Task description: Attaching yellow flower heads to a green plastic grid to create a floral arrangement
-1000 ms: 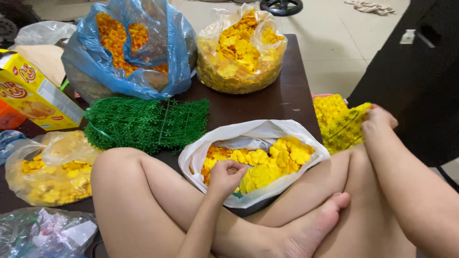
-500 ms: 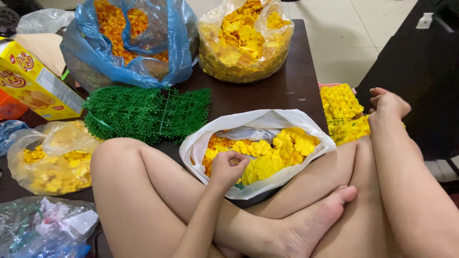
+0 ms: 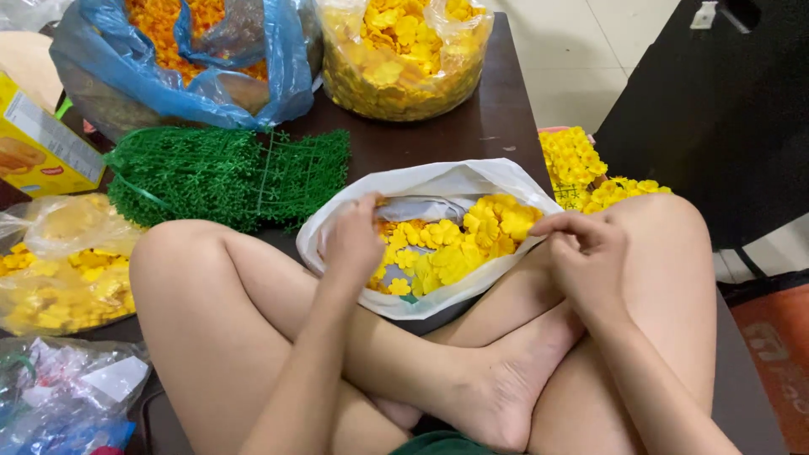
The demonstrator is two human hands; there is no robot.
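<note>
Person sits cross-legged on a dark worktop (image 3: 472, 126), bare legs and one foot nearest the camera. Left hand (image 3: 354, 244) reaches into the white bag (image 3: 438, 181) that rests against the shins, fingers curled down among the yellow flowers (image 3: 455, 253); can't tell if it pinches one, back of hand hides the tips. Right hand (image 3: 590, 253) sits at the bag's right rim over the knee, fingers loosely bent with thumb and forefinger tips close together; can't tell whether anything is held between them. The white bag lies open, mouth toward the person, yellow flower pieces filling its right half, a few orange ones under the left hand. Near left, bottom corner: one crumpled clear bag (image 3: 59, 396) with white and blue scraps inside. Above it, one clear bag of yellow flowers (image 3: 59, 278), lying flat beside the left knee. Right of the right knee: one pink-edged tray of packed yellow flowers (image 3: 573, 160) at the worktop's edge, partly hidden by the knee. Middle: one green plastic mat (image 3: 227, 173), spiky grass-like texture, folded or stacked, just beyond the white bag. Left edge: one yellow cardboard box (image 3: 38, 147), rectangular, white label panel on its side and a picture of biscuits on its face, lying tilted. Far row: one blue bag (image 3: 261, 72) holding orange flowers, and to its right one clear bag (image 3: 404, 59) heaped with yellow flowers. Bag count: five. Beyond the worktop, pale tiled floor (image 3: 581, 50) and dark furniture (image 3: 716, 126) on the right.
</note>
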